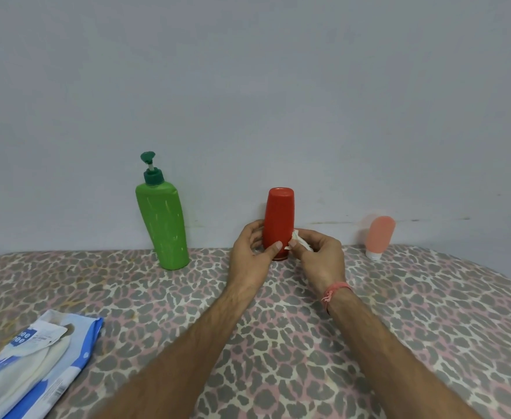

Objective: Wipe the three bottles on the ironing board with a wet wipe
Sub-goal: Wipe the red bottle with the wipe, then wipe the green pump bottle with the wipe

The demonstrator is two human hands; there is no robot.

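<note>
The step in hand looks to be wiping the smooth red plastic bottle (278,222), which stands cap-down in the middle of the leopard-print ironing board (399,328), near the far wall. To do it well, the bottle wants steadying low down while the wipe travels round the whole body and up to the flat top, since a tall bottle on a small cap is likely to tip if pushed from one side only. The left hand (249,255) holds the bottle's lower part, fingers curled behind it and thumb laid across the front. The right hand (317,255) pinches a small crumpled white wet wipe (298,238) between thumb and bent fingers, pressing it to the bottle's lower right side. The tall green pump bottle (163,225) stands to the left, the small pink squeeze tube (378,235) well apart to the right. A blue-and-white wipes packet (36,358) lies near left.
</note>
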